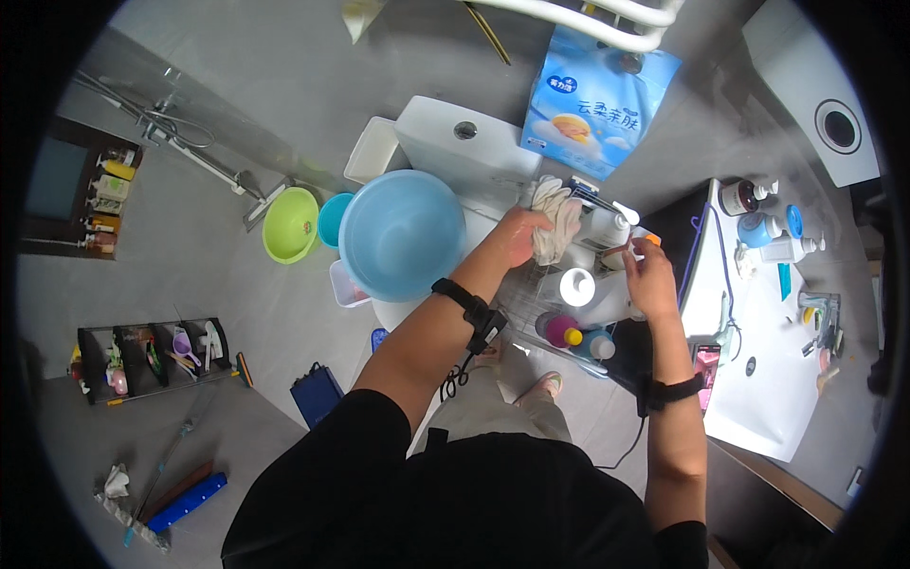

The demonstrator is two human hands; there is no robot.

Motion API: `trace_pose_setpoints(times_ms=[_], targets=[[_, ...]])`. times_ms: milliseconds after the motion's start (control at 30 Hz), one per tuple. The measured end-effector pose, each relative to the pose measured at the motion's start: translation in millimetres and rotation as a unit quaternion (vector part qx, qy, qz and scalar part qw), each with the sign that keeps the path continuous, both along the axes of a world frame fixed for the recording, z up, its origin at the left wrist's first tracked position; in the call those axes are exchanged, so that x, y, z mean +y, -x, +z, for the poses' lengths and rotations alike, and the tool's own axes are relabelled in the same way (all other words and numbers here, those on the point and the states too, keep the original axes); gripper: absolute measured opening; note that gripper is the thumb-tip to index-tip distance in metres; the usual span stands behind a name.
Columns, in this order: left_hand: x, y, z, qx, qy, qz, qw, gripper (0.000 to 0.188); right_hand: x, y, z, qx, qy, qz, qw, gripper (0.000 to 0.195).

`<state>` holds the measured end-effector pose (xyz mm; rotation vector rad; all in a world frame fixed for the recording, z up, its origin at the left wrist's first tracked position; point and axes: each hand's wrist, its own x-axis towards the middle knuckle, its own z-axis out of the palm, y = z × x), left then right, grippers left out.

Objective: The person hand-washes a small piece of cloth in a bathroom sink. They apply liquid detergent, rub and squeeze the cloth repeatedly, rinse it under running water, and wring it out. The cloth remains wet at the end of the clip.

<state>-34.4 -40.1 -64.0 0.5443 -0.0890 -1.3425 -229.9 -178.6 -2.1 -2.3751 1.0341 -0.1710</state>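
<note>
My left hand (519,236) grips a bunch of whitish gloves (556,220) above the left side of a wire rack (526,313) full of bottles. My right hand (647,274) is at the rack's right side, its fingertips bent together by a thin reddish-brown item (617,250); whether they pinch it is unclear. Between the hands stand a white pump bottle (604,226) and a white-capped bottle (576,287). Nearer my body are a magenta bottle with a yellow cap (558,330) and a blue bottle with a white cap (596,346).
Left of the rack, a big blue basin (402,235) rests by the toilet tank (466,153), with a green basin (291,225) farther left. A blue package (597,107) hangs above. At right, a white washbasin (764,355) holds bottles and a phone (705,377) on its edge.
</note>
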Motion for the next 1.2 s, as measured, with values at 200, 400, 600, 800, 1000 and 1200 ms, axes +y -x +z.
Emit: trace_pose_setpoints(times_ms=[200,400,600,800,1000,1200], targets=[[-31.2,-3.7,-25.9,0.028,-0.022,-0.038,0.999,0.052,-31.8,-13.7,-33.5,0.014,0.070,0.038,0.997,0.042],[-58.4,1.7,-49.3,0.057,-0.039,-0.060,0.996,0.048,-49.1,-25.0,-50.2,0.087,0.086,0.069,0.990,0.053],[-92.8,5.5,-78.1,0.060,-0.003,-0.068,0.996,0.052,-53.5,-30.8,-67.9,0.171,0.042,0.083,0.981,0.053],[-106.9,5.4,-101.9,0.138,-0.013,-0.066,0.988,0.049,-50.8,-31.2,-65.1,0.144,0.044,0.071,0.986,0.048],[-122.3,14.0,-113.1,0.119,-0.065,-0.093,0.986,0.030,-49.1,-29.8,-69.6,0.125,0.069,0.068,0.987,0.045],[-130.8,18.7,-80.1,0.181,-0.026,-0.045,0.982,0.038,-45.1,-32.5,-63.1,0.138,0.058,0.055,0.987,0.044]])
